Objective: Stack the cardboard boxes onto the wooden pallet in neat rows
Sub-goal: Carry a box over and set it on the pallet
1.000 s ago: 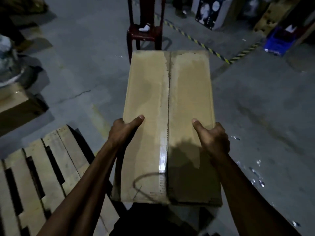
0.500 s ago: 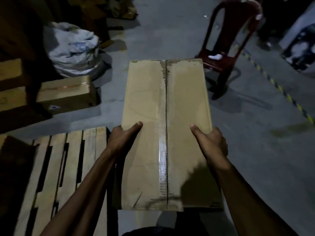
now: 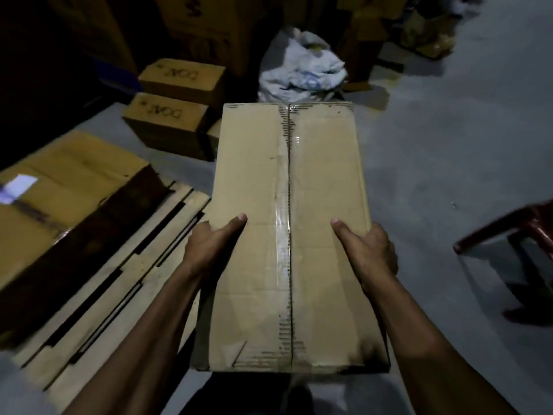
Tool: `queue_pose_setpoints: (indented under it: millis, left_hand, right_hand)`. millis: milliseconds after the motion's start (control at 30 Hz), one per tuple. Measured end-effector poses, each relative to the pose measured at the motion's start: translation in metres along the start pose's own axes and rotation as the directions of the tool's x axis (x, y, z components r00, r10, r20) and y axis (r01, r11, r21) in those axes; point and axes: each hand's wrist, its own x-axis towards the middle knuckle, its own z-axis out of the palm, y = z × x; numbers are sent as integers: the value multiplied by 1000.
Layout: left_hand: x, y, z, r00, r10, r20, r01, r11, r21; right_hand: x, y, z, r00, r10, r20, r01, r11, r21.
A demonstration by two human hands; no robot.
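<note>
I carry a long taped cardboard box (image 3: pixel 317 181) flat in front of me, above the floor. My left hand (image 3: pixel 209 247) grips its left side with the thumb on top. My right hand (image 3: pixel 371 253) grips its right side the same way. The wooden pallet (image 3: pixel 119 283) lies on the floor to the left, its near slats bare. A large cardboard box (image 3: pixel 59 187) with a white label rests on the pallet's far part.
Two small printed boxes (image 3: pixel 167 121) stand on the floor beyond the pallet, with tall cartons (image 3: pixel 203 22) behind. A white sack (image 3: pixel 299 70) sits ahead of the carried box. A red plastic chair (image 3: pixel 514 232) is at the right. Grey concrete floor (image 3: pixel 449 139) stretches ahead right.
My view has swung left with the box held the same way: the chair slid to the right edge, the sack moved to centre, and the pallet with its box came closer.
</note>
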Motion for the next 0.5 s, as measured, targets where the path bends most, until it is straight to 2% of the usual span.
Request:
queue_pose_setpoints:
  millis: [100,300,500]
  left_hand:
    - [23,6,-14,996,-42,-83,43,999,-1]
    - [109,-8,-59,964,-147,-222,126,986,-109]
    - [177,-6,-101,890,-280,-360,221,955,-197]
  right_hand:
    - [33,-38,33,993,-76,85,81,995,-58]
    - [90,-122,129,954,-163,253,199,972,-123]
    - [126,-195,210,893,-229,388,309,937,-160]
